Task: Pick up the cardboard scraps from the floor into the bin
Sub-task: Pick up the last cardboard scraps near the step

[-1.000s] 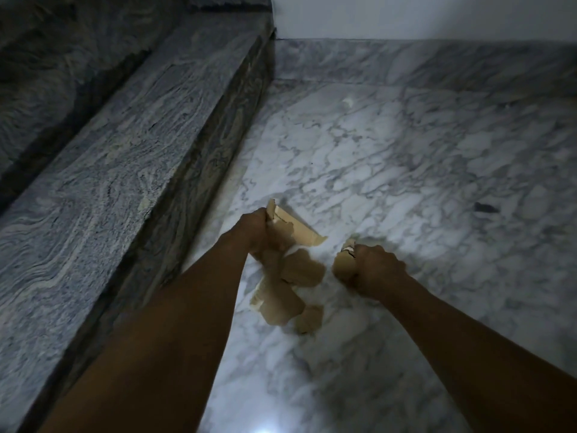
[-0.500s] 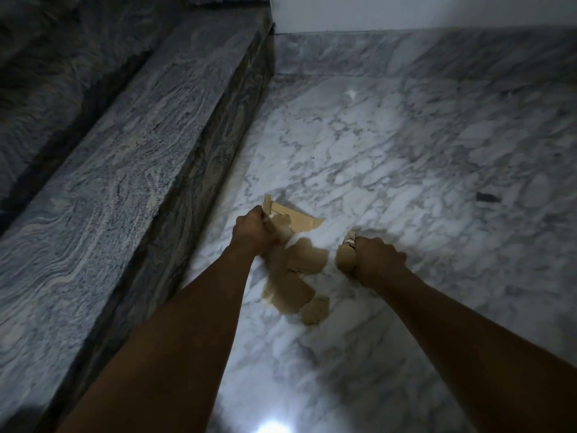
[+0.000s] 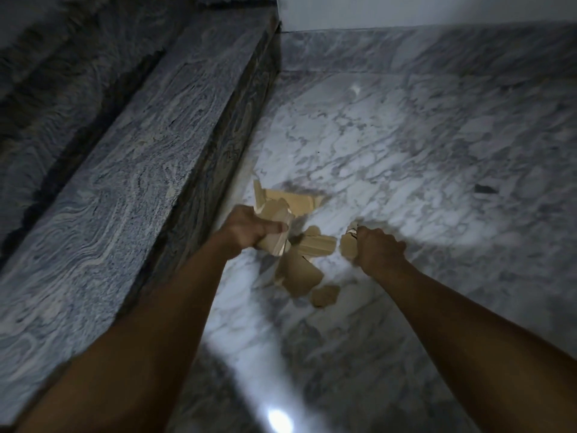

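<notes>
A person is reaching both bare arms down over a white marble floor [image 3: 406, 145] in dim light. The left hand [image 3: 246, 228] is gripping a bundle of cardboard scraps [image 3: 281, 210], fingers curled round it. The right hand [image 3: 379, 251] is closing its fingers on a single cardboard scrap [image 3: 348, 246]. Loose scraps [image 3: 299, 275] are lying on the floor between the hands, near a dark granite step [image 3: 140, 157].
</notes>
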Tool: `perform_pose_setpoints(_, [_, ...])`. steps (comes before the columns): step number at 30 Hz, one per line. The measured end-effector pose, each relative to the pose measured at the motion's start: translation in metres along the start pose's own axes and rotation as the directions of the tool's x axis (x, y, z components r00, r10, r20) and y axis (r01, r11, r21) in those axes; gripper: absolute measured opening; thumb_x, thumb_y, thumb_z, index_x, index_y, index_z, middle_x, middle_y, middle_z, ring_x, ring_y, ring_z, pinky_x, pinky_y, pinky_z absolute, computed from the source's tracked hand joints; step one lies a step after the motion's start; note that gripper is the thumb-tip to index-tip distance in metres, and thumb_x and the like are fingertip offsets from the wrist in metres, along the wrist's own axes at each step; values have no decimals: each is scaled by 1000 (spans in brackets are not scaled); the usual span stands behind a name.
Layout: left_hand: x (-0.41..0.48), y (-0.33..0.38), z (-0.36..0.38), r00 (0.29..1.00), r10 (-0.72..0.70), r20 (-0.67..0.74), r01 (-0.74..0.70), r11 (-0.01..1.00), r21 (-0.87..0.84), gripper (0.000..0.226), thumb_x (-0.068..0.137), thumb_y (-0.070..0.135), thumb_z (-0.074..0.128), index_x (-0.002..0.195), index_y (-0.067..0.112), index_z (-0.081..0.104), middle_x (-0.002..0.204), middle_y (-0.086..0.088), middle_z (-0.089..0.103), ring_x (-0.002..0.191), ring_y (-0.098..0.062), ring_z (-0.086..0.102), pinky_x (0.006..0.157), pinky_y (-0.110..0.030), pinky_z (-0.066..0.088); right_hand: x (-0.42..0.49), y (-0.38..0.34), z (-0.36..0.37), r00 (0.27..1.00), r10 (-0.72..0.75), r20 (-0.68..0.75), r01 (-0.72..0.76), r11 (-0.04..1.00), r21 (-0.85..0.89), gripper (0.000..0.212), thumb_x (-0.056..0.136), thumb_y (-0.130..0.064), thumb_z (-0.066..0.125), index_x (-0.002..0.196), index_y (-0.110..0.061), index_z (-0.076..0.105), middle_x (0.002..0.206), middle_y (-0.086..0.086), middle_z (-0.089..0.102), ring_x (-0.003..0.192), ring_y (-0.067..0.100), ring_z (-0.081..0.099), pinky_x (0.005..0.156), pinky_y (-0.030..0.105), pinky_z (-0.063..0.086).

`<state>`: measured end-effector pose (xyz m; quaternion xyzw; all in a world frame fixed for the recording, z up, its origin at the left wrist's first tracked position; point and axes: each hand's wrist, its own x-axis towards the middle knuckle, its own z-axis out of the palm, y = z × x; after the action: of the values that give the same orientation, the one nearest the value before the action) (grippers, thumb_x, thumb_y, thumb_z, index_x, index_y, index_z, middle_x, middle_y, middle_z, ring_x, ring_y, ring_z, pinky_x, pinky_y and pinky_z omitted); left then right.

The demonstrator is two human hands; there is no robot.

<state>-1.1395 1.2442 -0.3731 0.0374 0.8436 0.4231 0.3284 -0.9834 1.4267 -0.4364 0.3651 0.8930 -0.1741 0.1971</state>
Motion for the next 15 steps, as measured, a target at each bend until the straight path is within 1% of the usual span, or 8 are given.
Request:
perform_pose_setpoints(3, [-10, -26, 18, 989, -27, 145, 19, 998, 52, 26, 67, 11, 89, 87, 5, 74, 86, -8, 75, 83, -25, 72, 66, -32, 60, 0, 3, 4, 999, -8, -36, 8, 1000, -2, 39, 94, -29, 61, 131, -22, 51, 129, 6, 58, 122, 32, 56, 100, 47, 41])
perform_pose_setpoints(5, [-14, -37, 37, 977, -34, 212, 2, 988, 152, 29, 64, 22, 87, 86, 14, 70, 89, -1, 70, 95, -20, 67, 80, -32, 55, 1, 5, 4, 1000, -3, -25, 4, 1000, 19, 46, 90, -30, 69, 131, -23, 50, 129, 6, 58, 123, 31, 56, 100, 45, 41])
perform_pose_setpoints(6, [-12, -42, 47, 979, -40, 199, -20, 957, 291, 48, 55, 35, 86, 95, 16, 69, 102, -2, 65, 104, -21, 61, 88, -33, 52, 3, 6, 4, 1000, 0, -15, 0, 1000, 28, 49, 88, -30, 72, 131, -22, 50, 130, 6, 57, 124, 31, 55, 100, 45, 41])
perform_pose_setpoints(8, [-12, -49, 64, 993, -68, 98, 0, 823, 568, 90, 41, 59, 72, 123, 25, 58, 132, -6, 42, 124, -28, 40, 104, -40, 43, 6, 7, 3, 1000, 9, 9, -10, 999, 35, 51, 87, -30, 74, 131, -21, 50, 132, 7, 56, 126, 32, 54, 101, 46, 40])
perform_pose_setpoints(10, [-14, -52, 74, 998, -52, 42, 12, 760, 650, 99, 39, 68, 58, 131, 32, 47, 137, -5, 28, 127, -30, 28, 106, -40, 40, 7, 7, 3, 1000, 23, 17, -24, 999, 35, 51, 87, -30, 74, 131, -21, 50, 133, 7, 55, 127, 32, 53, 102, 47, 40])
perform_pose_setpoints(11, [-14, -51, 77, 998, -44, 42, 6, 761, 649, 97, 44, 67, 60, 132, 31, 46, 136, -6, 27, 127, -31, 29, 105, -40, 41, 8, 7, 3, 999, 28, 17, -28, 999, 36, 51, 86, -31, 74, 131, -22, 50, 132, 7, 55, 126, 31, 53, 102, 47, 40])
perform_pose_setpoints(13, [-11, -51, 78, 999, -19, 33, -6, 782, 623, 78, 64, 52, 67, 133, 26, 43, 133, -11, 29, 123, -37, 37, 99, -41, 45, 8, 6, 5, 1000, 29, -10, -29, 999, 38, 48, 87, -31, 73, 129, -23, 51, 131, 6, 57, 125, 30, 55, 100, 45, 40])
perform_pose_setpoints(15, [-9, -51, 77, 1000, -13, -9, 15, 833, 553, 67, 69, 42, 64, 128, 24, 40, 125, -15, 35, 112, -40, 48, 94, -44, 49, 8, 5, 9, 998, 37, -42, -35, 999, 32, 43, 88, -31, 71, 127, -24, 53, 128, 4, 59, 123, 29, 57, 99, 44, 40])
